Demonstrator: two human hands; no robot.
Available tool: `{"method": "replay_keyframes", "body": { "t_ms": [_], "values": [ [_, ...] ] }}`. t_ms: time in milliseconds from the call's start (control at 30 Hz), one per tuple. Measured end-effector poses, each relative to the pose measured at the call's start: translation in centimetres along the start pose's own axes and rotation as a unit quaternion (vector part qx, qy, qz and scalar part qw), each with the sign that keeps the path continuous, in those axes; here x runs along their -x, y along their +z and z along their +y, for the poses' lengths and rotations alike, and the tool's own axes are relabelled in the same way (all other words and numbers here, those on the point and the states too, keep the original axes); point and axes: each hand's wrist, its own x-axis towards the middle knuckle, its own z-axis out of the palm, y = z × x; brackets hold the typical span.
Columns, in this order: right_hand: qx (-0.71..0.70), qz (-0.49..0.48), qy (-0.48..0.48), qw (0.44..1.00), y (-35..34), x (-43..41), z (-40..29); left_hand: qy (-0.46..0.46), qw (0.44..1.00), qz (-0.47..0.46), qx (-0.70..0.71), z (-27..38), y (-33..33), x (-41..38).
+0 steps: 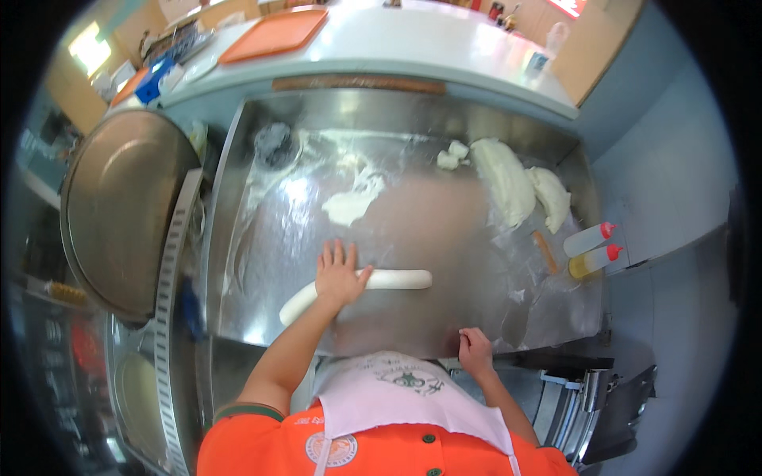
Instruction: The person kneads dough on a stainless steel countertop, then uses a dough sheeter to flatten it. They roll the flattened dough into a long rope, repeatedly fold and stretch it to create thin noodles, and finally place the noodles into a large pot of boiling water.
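A smooth white rope of dough (399, 279) lies across the stainless steel worktable (411, 324), its left end bending towards me. Flat on top of it, left of its middle, rests my left hand (340, 279) with the fingers spread. My right hand (475, 348) is at the table's front edge, apart from the dough, its fingers curled in; nothing shows in them. Beyond the rope lies a patch of white flour (351, 205). At the back right sit a long thick slab of dough (505, 181), a smaller dough piece (550, 196) and small dough lumps (452, 156).
Two squeeze bottles (589, 239) with red caps lie at the right edge, near a brown strip (544, 252). A dark bowl-like object (276, 146) sits in the back left corner. A large round metal lid (122, 208) stands to the left. An orange tray (274, 35) rests on the white counter (411, 44).
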Motion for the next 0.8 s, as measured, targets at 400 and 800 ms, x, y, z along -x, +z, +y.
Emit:
{"method": "replay_keyframes", "body": {
  "t_ms": [400, 800],
  "values": [
    [-0.018, -0.049, -0.234, 0.971, 6.1, -6.6, -11.5, 0.115, 0.986, 0.112, -0.047, 2.7, 1.8, 6.1],
    [0.244, -0.131, -0.191, 0.942, 18.9, -23.6, -14.2, 0.006, 0.990, 0.138, -0.021, -2.4, -0.2, 8.2]
  ]
}}
